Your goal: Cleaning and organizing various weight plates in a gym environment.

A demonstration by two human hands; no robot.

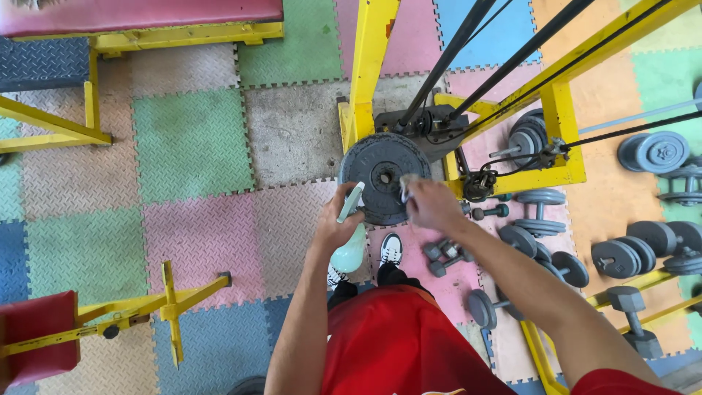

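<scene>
Right hand [431,205] wipes weight plate [380,175] (left hand [335,223] holds spray bottle [349,241]).

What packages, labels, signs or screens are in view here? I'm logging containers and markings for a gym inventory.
Pale green plastic spray bottle: held in the left hand, in front of the dark round weight plate; rounded body, lighter trigger head.
Label on it: none visible.
Signs, screens: none in view.
Right hand: presses a small pale cloth on the plate, no packaging.

One package shows: a pale green spray bottle [350,245] with a light trigger head, gripped in the left hand [335,223], hanging over the pink floor mat [190,230]. No signs or screens.
</scene>
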